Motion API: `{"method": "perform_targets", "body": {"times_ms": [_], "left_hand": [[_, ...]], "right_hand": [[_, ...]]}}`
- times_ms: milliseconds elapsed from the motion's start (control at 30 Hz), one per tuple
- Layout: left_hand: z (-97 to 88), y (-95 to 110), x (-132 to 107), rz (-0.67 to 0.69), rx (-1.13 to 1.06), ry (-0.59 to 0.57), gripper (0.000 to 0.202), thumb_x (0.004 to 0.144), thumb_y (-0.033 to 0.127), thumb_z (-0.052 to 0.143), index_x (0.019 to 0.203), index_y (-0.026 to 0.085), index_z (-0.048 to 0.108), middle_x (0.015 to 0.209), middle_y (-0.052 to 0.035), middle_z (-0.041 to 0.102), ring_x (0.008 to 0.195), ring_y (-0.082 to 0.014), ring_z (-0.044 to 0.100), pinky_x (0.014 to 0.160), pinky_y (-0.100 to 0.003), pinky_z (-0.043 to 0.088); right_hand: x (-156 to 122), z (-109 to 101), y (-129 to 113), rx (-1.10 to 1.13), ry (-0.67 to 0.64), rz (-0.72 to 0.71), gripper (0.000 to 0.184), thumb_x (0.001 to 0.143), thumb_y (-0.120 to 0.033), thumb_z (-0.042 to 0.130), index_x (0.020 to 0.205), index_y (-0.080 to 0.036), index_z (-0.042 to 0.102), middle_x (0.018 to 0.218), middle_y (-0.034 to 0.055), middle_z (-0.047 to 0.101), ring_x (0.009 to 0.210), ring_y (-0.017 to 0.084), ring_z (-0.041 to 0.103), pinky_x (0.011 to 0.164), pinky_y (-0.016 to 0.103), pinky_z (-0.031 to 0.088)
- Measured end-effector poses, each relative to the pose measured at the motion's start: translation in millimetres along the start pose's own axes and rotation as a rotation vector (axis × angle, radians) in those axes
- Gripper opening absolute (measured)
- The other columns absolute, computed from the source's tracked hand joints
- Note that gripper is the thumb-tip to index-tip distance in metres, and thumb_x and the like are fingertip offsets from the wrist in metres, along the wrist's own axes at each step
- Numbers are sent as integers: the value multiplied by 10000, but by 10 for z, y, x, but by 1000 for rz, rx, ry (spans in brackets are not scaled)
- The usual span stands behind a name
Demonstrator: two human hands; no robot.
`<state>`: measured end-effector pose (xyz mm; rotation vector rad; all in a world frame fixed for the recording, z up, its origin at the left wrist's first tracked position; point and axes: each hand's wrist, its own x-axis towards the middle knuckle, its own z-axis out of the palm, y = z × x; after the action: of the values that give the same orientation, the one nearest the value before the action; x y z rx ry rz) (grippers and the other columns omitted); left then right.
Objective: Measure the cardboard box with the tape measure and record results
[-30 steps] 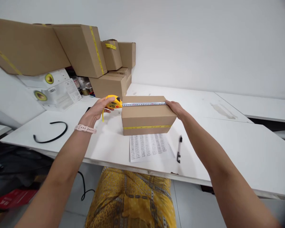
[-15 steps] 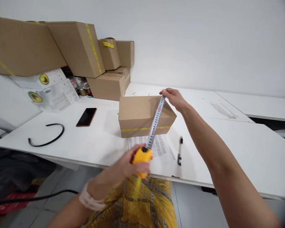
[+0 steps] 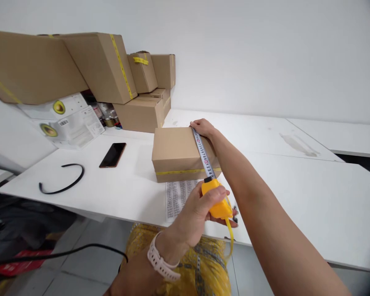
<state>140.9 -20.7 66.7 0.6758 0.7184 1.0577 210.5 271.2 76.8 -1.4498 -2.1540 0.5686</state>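
Brown cardboard makes up the box [image 3: 175,144] in front of you in the head view, sitting on the white table [image 3: 280,197] with its long axis running left to right across you. Your right hand [image 3: 202,126] is at its far top edge, fingers pinched at the end of the silver blade [image 3: 203,156]. Your left hand [image 3: 199,211] is nearer your body, wrapped around the yellow tape measure case [image 3: 216,199], which hangs just past the near side of the box. Between the hands, the blade runs across the short way of the box, slanting a little to the right as it comes toward you. Whether it lies flat on the cardboard or hangs slightly above it, you cannot tell from this angle.

Your right forearm covers the right end of the box and passes close beside your left fingertips, so that side is tight. Below the near side, a printed sheet [image 3: 175,201] is partly hidden by your left hand; a pen [image 3: 236,213] shows only in part behind your fingers. Well apart to the left lie a phone [image 3: 112,155] and a curved black strip [image 3: 77,181], with stacked cartons [image 3: 103,68] behind.
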Motion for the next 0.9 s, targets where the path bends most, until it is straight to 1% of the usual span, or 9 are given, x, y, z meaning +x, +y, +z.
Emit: {"method": "perform_targets", "body": {"times_ms": [200,300,367,433,500,633,700,767,900], "left_hand": [[59,-151,60,10,-10,24,560,687,564,824,988,187,540,910,-27,593,758,-172,655,616,-313,612],[39,-89,64,-9,13,41,560,684,569,821,994,190,550,917,-30,593,747,-176,660,616,-327,617],[-26,-27,3,-8,66,27,536,704,556,813,1006,188,567,929,-38,597,776,-199,674,628,-344,625],[-159,29,-113,29,150,25,534,716,518,820,1065,194,580,938,-43,607,819,-228,690,644,-355,631],[-365,70,-256,121,256,88,587,707,472,844,1152,210,566,942,-41,626,841,-239,700,658,-347,630],[-895,137,-425,371,455,402,658,692,410,872,1219,237,518,997,-31,638,845,-213,704,681,-317,622],[-1118,190,-398,424,498,486,655,672,418,876,1188,229,520,969,-23,631,822,-209,703,661,-317,622],[-1251,278,-319,414,501,467,631,658,438,868,1144,217,532,934,-22,629,798,-217,705,632,-323,621],[-1231,580,-156,435,478,381,598,627,446,854,1083,205,552,915,-23,637,710,-224,712,551,-338,611]], "right_hand": [[58,35,17,-5,-36,14,366,946,-367,507,620,-218,434,619,-13,461,674,153,440,732,317,376],[81,32,5,89,-27,21,368,963,-422,520,660,-215,494,669,10,528,729,169,491,785,330,420],[52,-56,21,257,9,6,381,991,-503,474,796,-197,592,810,50,624,825,179,546,859,341,453],[-49,-216,95,435,86,-24,475,1012,-587,375,996,-192,637,994,85,670,938,179,578,924,342,467],[-252,-392,244,510,196,-22,564,1004,-652,306,1117,-210,637,1070,93,678,985,179,597,926,335,487],[-915,-519,639,363,390,71,687,949,-753,286,1144,-226,681,871,76,684,822,215,632,813,377,523],[-1249,-441,764,302,315,65,716,940,-768,290,1293,-252,640,829,55,683,762,215,631,805,401,524],[-1481,-339,786,270,225,25,707,944,-754,320,1416,-288,565,909,56,710,801,221,641,827,417,524],[-1550,-330,577,213,214,-102,608,894,-698,523,1324,-286,646,1159,78,715,949,248,643,857,419,517]]}}
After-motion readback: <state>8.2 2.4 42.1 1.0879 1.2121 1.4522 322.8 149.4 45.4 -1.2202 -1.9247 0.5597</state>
